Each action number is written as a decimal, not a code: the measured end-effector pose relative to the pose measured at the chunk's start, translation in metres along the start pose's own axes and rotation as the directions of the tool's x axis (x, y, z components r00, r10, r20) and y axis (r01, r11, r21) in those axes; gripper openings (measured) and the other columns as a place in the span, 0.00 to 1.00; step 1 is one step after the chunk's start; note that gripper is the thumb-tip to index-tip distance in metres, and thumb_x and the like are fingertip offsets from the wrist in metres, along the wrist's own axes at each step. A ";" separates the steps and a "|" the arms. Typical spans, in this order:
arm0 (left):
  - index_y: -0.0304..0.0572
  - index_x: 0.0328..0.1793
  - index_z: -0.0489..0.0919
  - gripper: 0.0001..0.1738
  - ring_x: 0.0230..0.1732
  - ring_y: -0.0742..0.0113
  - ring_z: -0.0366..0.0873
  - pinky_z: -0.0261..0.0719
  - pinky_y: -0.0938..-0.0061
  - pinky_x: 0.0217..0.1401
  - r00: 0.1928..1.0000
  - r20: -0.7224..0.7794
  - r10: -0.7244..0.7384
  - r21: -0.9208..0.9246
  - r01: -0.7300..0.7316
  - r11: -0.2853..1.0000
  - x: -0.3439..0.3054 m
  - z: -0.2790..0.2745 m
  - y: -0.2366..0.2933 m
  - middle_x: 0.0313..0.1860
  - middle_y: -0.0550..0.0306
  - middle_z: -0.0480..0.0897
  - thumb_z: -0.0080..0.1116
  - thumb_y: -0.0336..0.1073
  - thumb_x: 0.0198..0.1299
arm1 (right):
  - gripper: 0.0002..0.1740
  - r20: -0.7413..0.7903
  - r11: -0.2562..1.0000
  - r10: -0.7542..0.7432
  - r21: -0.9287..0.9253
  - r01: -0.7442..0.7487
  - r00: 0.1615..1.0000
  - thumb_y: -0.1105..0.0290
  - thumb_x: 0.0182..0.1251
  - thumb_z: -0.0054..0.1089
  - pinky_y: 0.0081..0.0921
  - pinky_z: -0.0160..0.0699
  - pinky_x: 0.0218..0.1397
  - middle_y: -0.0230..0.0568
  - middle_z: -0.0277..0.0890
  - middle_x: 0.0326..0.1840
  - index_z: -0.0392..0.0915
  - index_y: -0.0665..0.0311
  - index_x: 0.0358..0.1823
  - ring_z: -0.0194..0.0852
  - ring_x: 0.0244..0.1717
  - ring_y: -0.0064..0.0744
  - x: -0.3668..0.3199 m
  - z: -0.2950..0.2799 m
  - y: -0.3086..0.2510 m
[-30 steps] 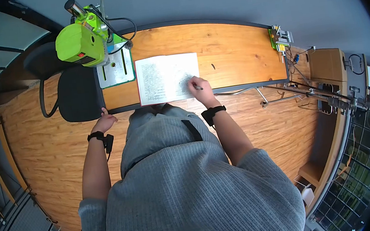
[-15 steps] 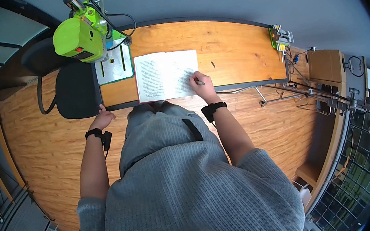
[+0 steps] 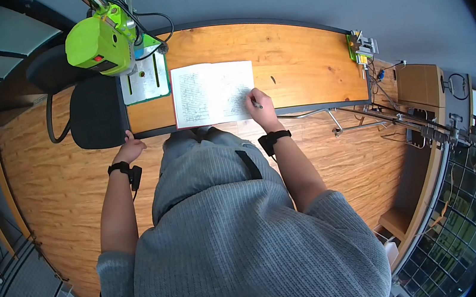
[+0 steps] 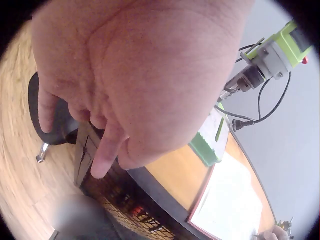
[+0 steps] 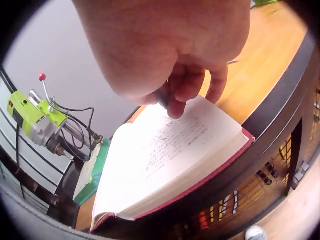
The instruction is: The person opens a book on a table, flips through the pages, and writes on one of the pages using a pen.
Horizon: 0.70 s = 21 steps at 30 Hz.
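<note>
Dark pen (image 3: 257,104) is pinched betw. the thumb and curled fingers of the R hand (image 3: 264,109), which is at the lower R part of the open book (image 3: 213,94). In the R wrist view, this hand is over the R page, w/ the other fingers bent below the palm; the pen tip is hidden, so I cannot tell if it touches the paper. L hand (image 3: 129,148) holds nothing visible; it is at the front L corner of the wooden table (image 3: 305,67), its fingers partly spread, some straight and some bent. Whether it presses on the edge, I cannot tell. Each wrist wears a black strap w/ a small device.

The book lies flat on the table, close to the front edge; its cover is red, and both pages carry handwriting, too small to read. Just R of the book there is a small dark mark (image 3: 273,79) on the wood. To the L stands the green drill press (image 3: 95,47), w/ its slotted metal base plate (image 3: 145,84) near the book. Black chair (image 3: 96,114) is beside the L end of the table. At the far R end is a vise (image 3: 361,48), and beyond it a cardboard box (image 3: 420,85).
</note>
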<state>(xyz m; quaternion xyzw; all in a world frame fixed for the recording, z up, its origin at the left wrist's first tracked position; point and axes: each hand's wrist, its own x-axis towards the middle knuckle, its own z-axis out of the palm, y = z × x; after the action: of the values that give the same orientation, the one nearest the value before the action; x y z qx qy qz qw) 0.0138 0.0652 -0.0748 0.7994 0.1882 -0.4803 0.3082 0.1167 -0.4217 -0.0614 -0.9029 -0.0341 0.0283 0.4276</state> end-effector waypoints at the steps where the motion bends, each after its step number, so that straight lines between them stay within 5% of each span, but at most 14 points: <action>1: 0.45 0.66 0.86 0.25 0.92 0.37 0.32 0.48 0.61 0.88 1.000 0.001 -0.002 -0.009 0.002 1.000 0.002 0.001 -0.002 0.90 0.29 0.27 0.56 0.50 0.73 | 0.05 0.005 1.000 -0.023 0.005 0.023 1.000 0.75 0.67 0.64 0.44 0.83 0.42 0.57 0.82 0.33 0.78 0.69 0.36 0.83 0.37 0.60 0.001 0.001 -0.001; 15: 0.44 0.59 0.89 0.21 0.91 0.37 0.41 0.57 0.61 0.86 0.998 -0.063 0.004 0.043 -0.002 0.999 0.001 0.006 -0.002 0.91 0.32 0.31 0.55 0.46 0.71 | 0.05 -0.039 0.992 -0.028 -0.121 0.023 0.999 0.76 0.69 0.63 0.43 0.81 0.43 0.58 0.79 0.35 0.76 0.69 0.39 0.79 0.37 0.61 0.009 0.000 0.012; 18: 0.42 0.58 0.89 0.21 0.91 0.37 0.42 0.57 0.60 0.86 0.997 -0.070 -0.011 0.074 0.016 0.997 -0.002 0.006 0.003 0.91 0.32 0.31 0.54 0.46 0.71 | 0.07 0.017 0.986 -0.163 -0.024 0.164 0.986 0.72 0.74 0.64 0.38 0.80 0.47 0.54 0.80 0.40 0.77 0.68 0.46 0.81 0.41 0.48 0.005 -0.009 0.001; 20: 0.41 0.58 0.88 0.21 0.91 0.37 0.41 0.57 0.60 0.86 0.998 -0.066 0.007 0.060 -0.003 0.998 -0.002 0.005 -0.001 0.91 0.32 0.31 0.54 0.46 0.71 | 0.09 -0.255 0.996 -0.074 0.031 0.084 0.964 0.71 0.77 0.63 0.35 0.80 0.53 0.48 0.80 0.44 0.78 0.68 0.50 0.80 0.45 0.41 0.000 -0.008 0.002; 21: 0.41 0.58 0.88 0.21 0.91 0.37 0.41 0.57 0.60 0.86 0.998 -0.064 0.002 0.058 0.001 0.998 -0.002 0.006 -0.004 0.91 0.32 0.31 0.54 0.46 0.71 | 0.09 -0.250 0.996 -0.071 0.033 0.082 0.966 0.71 0.77 0.63 0.35 0.80 0.53 0.48 0.80 0.44 0.78 0.68 0.50 0.80 0.45 0.41 -0.004 -0.006 0.007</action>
<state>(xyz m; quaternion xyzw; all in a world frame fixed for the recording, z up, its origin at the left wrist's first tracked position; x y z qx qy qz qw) 0.0068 0.0645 -0.0767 0.8229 0.1836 -0.4597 0.2788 0.1133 -0.4308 -0.0628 -0.8880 -0.0146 -0.1009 0.4484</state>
